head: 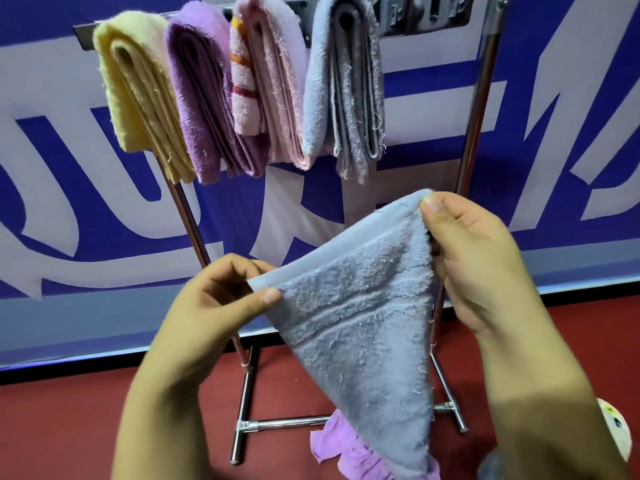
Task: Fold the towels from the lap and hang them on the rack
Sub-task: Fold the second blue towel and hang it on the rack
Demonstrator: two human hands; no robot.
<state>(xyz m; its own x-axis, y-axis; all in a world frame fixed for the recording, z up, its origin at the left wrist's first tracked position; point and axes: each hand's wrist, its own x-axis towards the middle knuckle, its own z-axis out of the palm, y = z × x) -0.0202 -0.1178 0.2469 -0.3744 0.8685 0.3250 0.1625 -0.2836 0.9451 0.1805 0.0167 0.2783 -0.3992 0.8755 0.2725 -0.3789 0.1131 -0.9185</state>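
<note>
Item: one grey-blue towel [360, 327], terry, with woven bands, held in the air in front of the rack [479, 109] and well below its top bar. The left hand [214, 299] pinched the lower end of the towel's hemmed edge between thumb and curled fingers; the right hand [474, 258] pinched the higher end of that edge, thumb on top and fingers tucked behind the cloth. The edge ran slantwise between the two grips, and the rest hung down to a point near the bottom of the view. Condition: fold apparently unfinished, towel not yet hung. Risks, as judged: the uneven grip heights could set a crooked fold, leaving the towel lopsided on the bar; either light pinch could slip on the hem and drop the cloth to the floor [86, 427]; the trailing point might catch the purple cloth [343, 448] lying beneath it. Free bar appeared only to the right of the grey towel [346, 95], so crowding might disturb that neighbour. Already on the rack, folded and draped, left to right: yellow towel [138, 95], purple towel [204, 98], striped pink towel [273, 84], grey towel. Setting: chrome frame on a dark red floor; behind it a blue banner [69, 188] with large white lettering. A pale round object at the right edge was too cropped to identify.
</note>
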